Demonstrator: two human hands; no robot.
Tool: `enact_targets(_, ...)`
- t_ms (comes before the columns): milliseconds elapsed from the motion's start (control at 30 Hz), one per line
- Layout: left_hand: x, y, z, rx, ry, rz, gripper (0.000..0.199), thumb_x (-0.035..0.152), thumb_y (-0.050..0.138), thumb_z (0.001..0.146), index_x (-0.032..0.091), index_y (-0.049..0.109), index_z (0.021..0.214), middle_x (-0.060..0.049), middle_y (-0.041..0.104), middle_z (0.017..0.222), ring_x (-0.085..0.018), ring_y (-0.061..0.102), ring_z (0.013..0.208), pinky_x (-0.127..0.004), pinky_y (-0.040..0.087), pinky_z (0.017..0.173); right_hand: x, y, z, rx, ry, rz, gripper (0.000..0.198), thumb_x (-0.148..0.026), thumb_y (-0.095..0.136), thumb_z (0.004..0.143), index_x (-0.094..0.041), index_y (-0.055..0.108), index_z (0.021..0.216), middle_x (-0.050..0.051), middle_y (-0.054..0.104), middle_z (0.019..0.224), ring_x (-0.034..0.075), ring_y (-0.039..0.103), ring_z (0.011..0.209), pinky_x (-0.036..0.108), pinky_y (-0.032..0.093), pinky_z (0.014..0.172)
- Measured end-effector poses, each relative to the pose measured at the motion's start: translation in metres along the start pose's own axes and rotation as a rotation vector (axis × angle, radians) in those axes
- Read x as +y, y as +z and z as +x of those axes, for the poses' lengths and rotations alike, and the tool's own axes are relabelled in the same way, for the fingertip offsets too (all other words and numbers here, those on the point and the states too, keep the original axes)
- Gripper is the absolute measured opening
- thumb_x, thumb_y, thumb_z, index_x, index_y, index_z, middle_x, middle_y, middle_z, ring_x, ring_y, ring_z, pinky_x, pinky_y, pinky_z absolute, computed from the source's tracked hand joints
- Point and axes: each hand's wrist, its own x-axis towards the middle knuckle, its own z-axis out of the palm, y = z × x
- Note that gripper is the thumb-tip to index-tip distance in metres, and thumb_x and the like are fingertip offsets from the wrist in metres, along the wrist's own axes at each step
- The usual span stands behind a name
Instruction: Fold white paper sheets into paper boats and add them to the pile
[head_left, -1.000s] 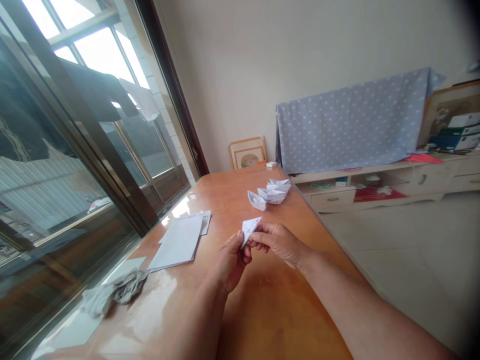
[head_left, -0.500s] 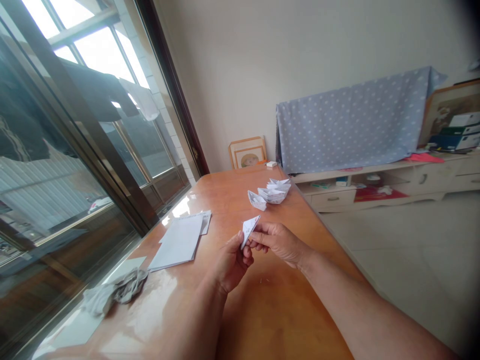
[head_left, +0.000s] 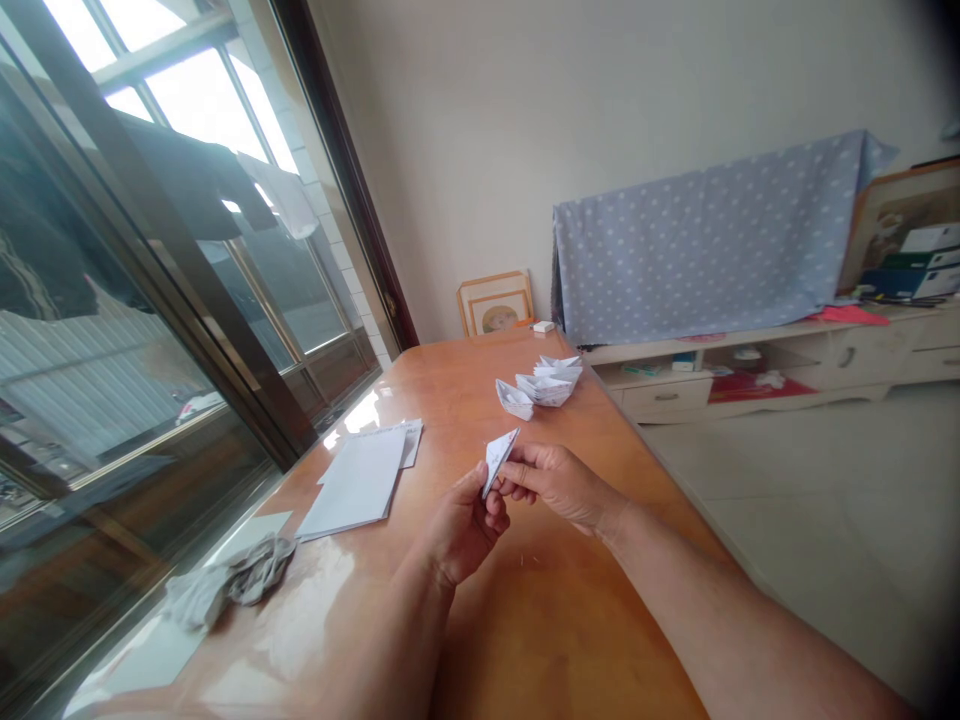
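A small piece of folded paper, white with faint printed marks and roughly triangular, is held above the table between both hands. My left hand pinches its lower left edge, thumb on the near face and fingers curled behind. From the right, my right hand grips the paper's other side between thumb and fingertips, some of which are hidden behind it. Beyond the hands, several folded paper boats stand close together near the table's right edge.
A stack of white paper sheets lies left on the glossy wooden table. Grey gloves rest near the left edge. A small white box sits at the far end. A low cabinet stands right, beyond the table.
Almost nothing differs. Both hands keep their hold on the folded paper in nearly the same place, and the view has shifted very slightly.
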Motion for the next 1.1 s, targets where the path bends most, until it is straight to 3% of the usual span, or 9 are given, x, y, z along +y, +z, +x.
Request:
enact_targets(167, -0.003, 0.002, -0.003, 0.040, 0.188, 0.278, 0.036, 0.051, 0.063, 0.091, 0.015, 0.062, 0.083, 0.000, 0.054, 0.064, -0.010, 0.045, 0.058, -0.022, 0.035, 0.056, 0.005, 0.001, 0.001, 0.178, 0.001, -0.083, 0.012, -0.025, 0.060, 0.081, -0.018, 0.070, 0.081, 0.003, 0.069, 0.077, 0.016, 0.056, 0.074, 0.028, 0.039, 0.064)
enact_targets(267, -0.003, 0.008, -0.007, 0.059, 0.275, 0.517, 0.039, 0.053, 0.057, 0.093, 0.016, 0.061, 0.080, -0.001, 0.055, 0.065, -0.012, 0.045, 0.059, -0.024, 0.035, 0.057, 0.009, 0.001, 0.004, 0.290, -0.026, -0.068, 0.013, -0.026, 0.058, 0.081, -0.018, 0.068, 0.079, 0.004, 0.069, 0.078, 0.016, 0.055, 0.073, 0.028, 0.039, 0.062)
enact_targets(433, -0.003, 0.019, -0.011, 0.185, 0.365, 0.766, 0.042, 0.056, 0.055, 0.092, 0.018, 0.061, 0.078, -0.003, 0.059, 0.068, -0.015, 0.050, 0.063, -0.028, 0.039, 0.061, 0.019, -0.003, 0.009, 0.357, -0.070, -0.114, 0.014, -0.030, 0.057, 0.082, -0.019, 0.063, 0.076, 0.002, 0.064, 0.071, 0.015, 0.051, 0.064, 0.028, 0.038, 0.059)
enact_targets(533, -0.005, 0.021, -0.011, 0.256, 0.453, 0.928, 0.037, 0.053, 0.064, 0.087, 0.018, 0.066, 0.095, -0.003, 0.062, 0.076, -0.016, 0.053, 0.067, -0.027, 0.039, 0.063, 0.026, -0.004, 0.010, 0.426, -0.094, -0.300, 0.014, -0.030, 0.056, 0.082, -0.020, 0.061, 0.074, 0.000, 0.062, 0.069, 0.015, 0.050, 0.063, 0.027, 0.037, 0.058)
enact_targets(633, -0.009, 0.018, -0.008, 0.336, 0.570, 1.095, 0.044, 0.045, 0.070, 0.084, 0.020, 0.062, 0.119, -0.004, 0.066, 0.088, -0.016, 0.055, 0.070, -0.028, 0.041, 0.066, 0.028, -0.002, 0.009, 0.468, -0.124, -0.517, 0.015, -0.028, 0.054, 0.083, -0.021, 0.058, 0.070, -0.001, 0.061, 0.067, 0.015, 0.051, 0.062, 0.026, 0.036, 0.058)
enact_targets(767, -0.013, 0.013, -0.006, 0.394, 0.622, 1.285, 0.043, 0.038, 0.058, 0.092, 0.023, 0.054, 0.132, -0.006, 0.070, 0.103, -0.017, 0.061, 0.075, -0.031, 0.046, 0.072, 0.025, 0.005, 0.003, 0.476, -0.166, -0.768, 0.019, -0.028, 0.053, 0.086, -0.022, 0.053, 0.068, -0.002, 0.060, 0.063, 0.014, 0.052, 0.059, 0.026, 0.034, 0.057)
enact_targets(867, -0.015, 0.008, -0.005, 0.362, 0.642, 1.344, 0.039, 0.035, 0.047, 0.098, 0.024, 0.053, 0.134, -0.008, 0.072, 0.107, -0.021, 0.066, 0.082, -0.034, 0.048, 0.077, 0.021, 0.010, 0.000, 0.474, -0.191, -0.904, 0.021, -0.032, 0.052, 0.091, -0.022, 0.055, 0.073, -0.001, 0.063, 0.066, 0.015, 0.056, 0.061, 0.026, 0.033, 0.058)
enact_targets(1000, -0.018, 0.001, -0.003, 0.346, 0.662, 1.309, 0.039, 0.035, 0.048, 0.098, 0.024, 0.053, 0.136, -0.012, 0.070, 0.119, -0.028, 0.067, 0.103, -0.039, 0.049, 0.086, 0.022, 0.013, 0.000, 0.425, -0.194, -0.917, 0.015, -0.037, 0.054, 0.094, -0.024, 0.061, 0.094, 0.001, 0.072, 0.077, 0.018, 0.065, 0.070, 0.026, 0.038, 0.062)
enact_targets(1100, -0.019, 0.001, -0.002, 0.353, 0.608, 1.206, 0.040, 0.034, 0.047, 0.098, 0.023, 0.053, 0.137, -0.011, 0.073, 0.109, -0.025, 0.069, 0.092, -0.037, 0.051, 0.080, 0.024, 0.014, 0.000, 0.385, -0.206, -0.870, 0.013, -0.034, 0.054, 0.094, -0.025, 0.060, 0.101, 0.001, 0.074, 0.080, 0.019, 0.068, 0.073, 0.026, 0.042, 0.067)
